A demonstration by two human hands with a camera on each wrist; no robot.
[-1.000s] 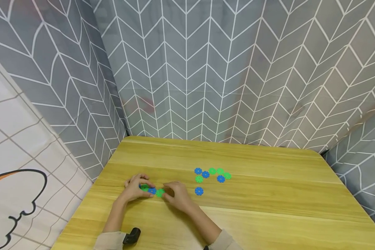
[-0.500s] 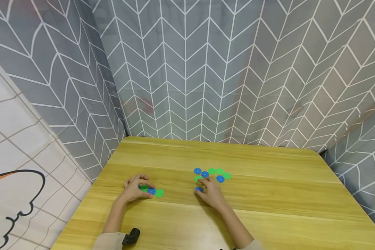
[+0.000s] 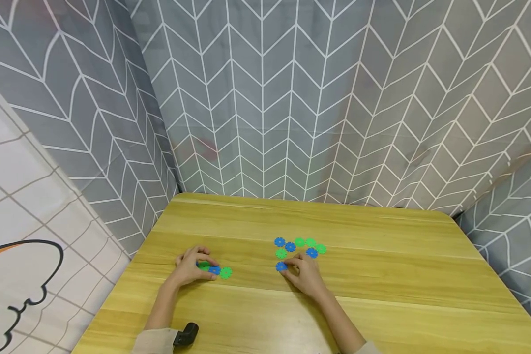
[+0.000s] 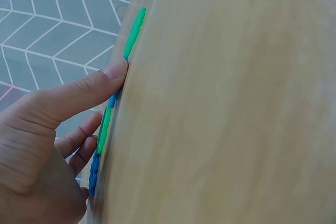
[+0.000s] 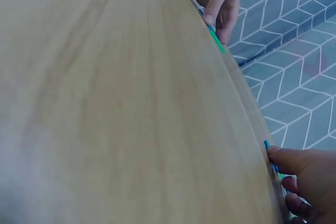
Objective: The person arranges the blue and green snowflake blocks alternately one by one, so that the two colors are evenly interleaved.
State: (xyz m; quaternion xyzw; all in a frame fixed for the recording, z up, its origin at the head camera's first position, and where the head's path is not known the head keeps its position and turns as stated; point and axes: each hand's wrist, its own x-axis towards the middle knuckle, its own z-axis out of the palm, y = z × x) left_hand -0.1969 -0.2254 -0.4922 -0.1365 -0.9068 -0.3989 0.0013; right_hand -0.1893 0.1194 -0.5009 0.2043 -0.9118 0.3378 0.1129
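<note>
Since a second ago, my right hand [image 3: 304, 276] has left the short chain of discs [image 3: 215, 270] and crossed to the single blue disc [image 3: 281, 266], where thumb and fingertips now pinch its edge; the right wrist view shows my thumb against that blue rim, though so edge-on that I can't be sure how firm the hold is. My left hand [image 3: 191, 266] hasn't shifted: its fingers curl over the green-blue-green chain lying flat on the wooden table [image 3: 380, 285], thumb pressed on the chain's blue middle piece, the green end disc [image 3: 226, 273] sticking out free to the right. Just beyond my right fingertips lies the loose cluster of blue and green discs [image 3: 302, 247], close to the pinched disc but apart from it.
</note>
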